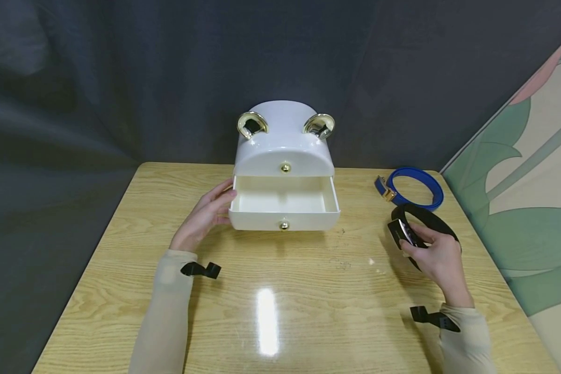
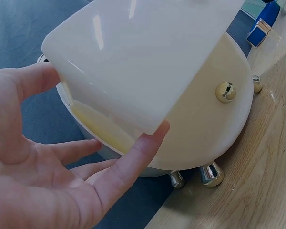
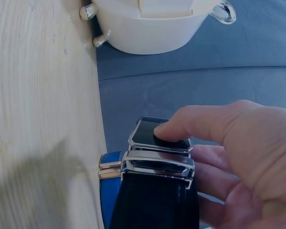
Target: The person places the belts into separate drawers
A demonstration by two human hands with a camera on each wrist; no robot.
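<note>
Black belt (image 1: 430, 217): likely light, with supple strap (image 3: 152, 205) and hard, slick buckle (image 3: 158, 162), best held where your right hand (image 1: 439, 259) pinches it, your left hand (image 1: 203, 215), spread, touching the drawer (image 1: 257, 221).

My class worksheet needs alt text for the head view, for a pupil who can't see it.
A person's right hand holds a black belt near a blue belt on a wooden table; the left hand holds the open lower drawer of a white box.
</note>
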